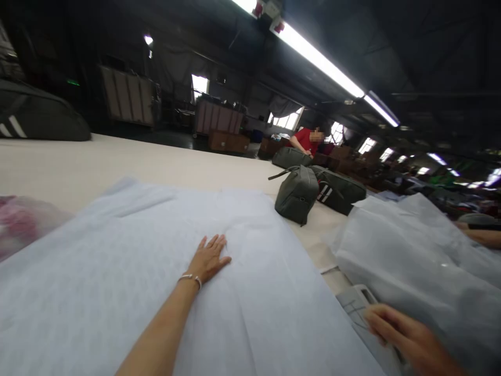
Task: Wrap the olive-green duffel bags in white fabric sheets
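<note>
A wide sheet of thin white material (129,271) covers the near part of the table. My left hand (210,258) lies flat on it with the fingers spread, a bracelet at the wrist. At the lower right, my right hand (395,329) is blurred, its fingers curled beside a flat grey-white board (354,305) with dark lines and a handle slot. Whether those fingers hold anything is hidden by blur. Translucent plastic sheeting (407,256) lies in a heap just beyond the right hand.
Dark green bags (297,193) stand on the pale table (188,164), another bag (43,115) at far left. Pink items in clear plastic (27,219) lie at left. A person in red (303,138) leans over a bag. Another person's arm (483,236) shows at right.
</note>
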### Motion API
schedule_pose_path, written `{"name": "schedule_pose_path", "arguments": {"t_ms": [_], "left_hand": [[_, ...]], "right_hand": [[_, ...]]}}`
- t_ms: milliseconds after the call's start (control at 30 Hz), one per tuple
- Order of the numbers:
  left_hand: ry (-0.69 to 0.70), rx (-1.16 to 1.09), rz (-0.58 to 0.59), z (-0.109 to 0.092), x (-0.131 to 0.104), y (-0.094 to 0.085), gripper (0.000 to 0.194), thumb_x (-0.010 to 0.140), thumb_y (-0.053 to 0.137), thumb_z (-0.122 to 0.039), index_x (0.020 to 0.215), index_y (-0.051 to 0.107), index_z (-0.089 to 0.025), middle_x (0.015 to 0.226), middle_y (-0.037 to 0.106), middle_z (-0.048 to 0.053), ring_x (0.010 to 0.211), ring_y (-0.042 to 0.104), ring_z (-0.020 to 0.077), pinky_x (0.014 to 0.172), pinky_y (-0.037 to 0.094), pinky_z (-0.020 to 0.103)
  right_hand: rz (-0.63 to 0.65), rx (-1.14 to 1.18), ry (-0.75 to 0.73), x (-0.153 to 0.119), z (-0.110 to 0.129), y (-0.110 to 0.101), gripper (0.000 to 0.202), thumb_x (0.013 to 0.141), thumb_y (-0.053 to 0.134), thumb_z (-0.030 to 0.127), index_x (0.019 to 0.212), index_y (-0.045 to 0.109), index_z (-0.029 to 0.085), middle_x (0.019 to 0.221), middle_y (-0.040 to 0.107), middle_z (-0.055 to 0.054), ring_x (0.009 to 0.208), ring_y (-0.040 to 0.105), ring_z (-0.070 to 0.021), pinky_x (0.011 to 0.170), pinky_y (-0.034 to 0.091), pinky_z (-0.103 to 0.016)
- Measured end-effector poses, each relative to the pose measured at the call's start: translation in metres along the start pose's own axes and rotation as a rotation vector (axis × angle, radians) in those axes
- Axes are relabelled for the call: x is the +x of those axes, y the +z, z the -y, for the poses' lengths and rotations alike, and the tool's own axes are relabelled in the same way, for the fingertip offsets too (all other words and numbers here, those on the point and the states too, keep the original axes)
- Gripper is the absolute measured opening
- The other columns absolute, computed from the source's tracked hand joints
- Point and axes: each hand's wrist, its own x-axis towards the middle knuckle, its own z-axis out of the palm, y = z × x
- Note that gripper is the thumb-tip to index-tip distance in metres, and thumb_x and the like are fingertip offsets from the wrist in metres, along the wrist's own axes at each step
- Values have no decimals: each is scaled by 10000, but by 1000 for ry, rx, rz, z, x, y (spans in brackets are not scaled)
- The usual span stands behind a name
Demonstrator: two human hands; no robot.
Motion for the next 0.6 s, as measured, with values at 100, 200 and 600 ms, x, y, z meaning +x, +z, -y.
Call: {"name": "schedule_pose_path", "arguments": {"t_ms": [100,200,600], "left_hand": [[13,-35,-20,0,-2,3,565,921,427,-498,1417,413,-229,1533,357,78,1445,253,246,1192,154,538],[20,-67,-43,0,-3,3,567,918,428,-506,1408,421,-220,1510,400,93,1435,279,258,1197,137,546],[12,-187,-38,0,-3,8,677,921,366,-573,1451,360,-151,1542,339,102,1462,189,283,1213,61,563]], "right_hand": [[225,113,-202,57,115,96,300,797,595,532,712,668,253,714,661,-34,670,598,-192,680,492,-334],[440,204,-386,113,199,198,210,813,602,395,773,674,203,750,682,-8,698,603,-150,676,495,-262],[581,-376,-265,246,242,354,182,743,685,275,598,639,175,615,682,-11,559,587,-124,548,454,-230]]}}
